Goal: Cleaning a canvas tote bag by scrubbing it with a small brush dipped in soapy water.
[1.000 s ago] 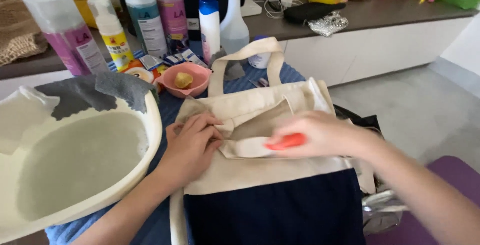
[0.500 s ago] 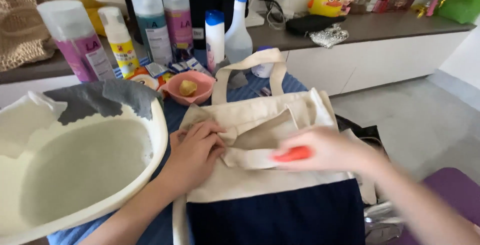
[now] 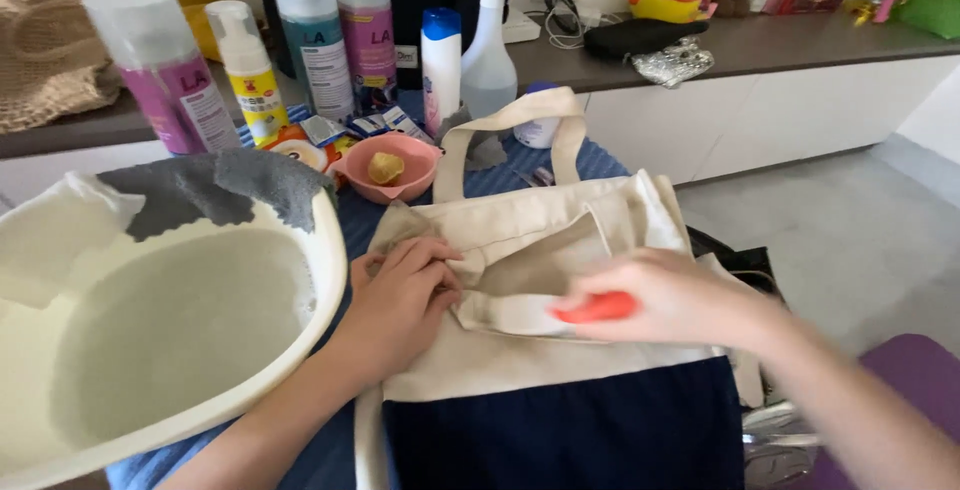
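Observation:
A cream and navy canvas tote bag [image 3: 560, 390] lies flat in front of me, its handles pointing away. My left hand [image 3: 400, 300] presses down on the bag's upper left part and pinches a fold of the cream fabric. My right hand [image 3: 670, 300] grips a small red-handled brush [image 3: 598, 307] and holds it against the bag's inner pocket flap; the hand is blurred by motion. The brush's head is hidden under my fingers and the fabric.
A large cream basin [image 3: 150, 340] of cloudy water sits at left with a grey cloth [image 3: 215, 190] and a white cloth [image 3: 60, 235] over its rim. Behind stand several cleaner bottles [image 3: 310, 35], a pink bowl [image 3: 388, 168] and a spray bottle [image 3: 490, 45]. A counter [image 3: 760, 45] runs behind.
My right hand with the red brush has shifted a little right and down along the pocket. The left hand stays pressed on the fabric.

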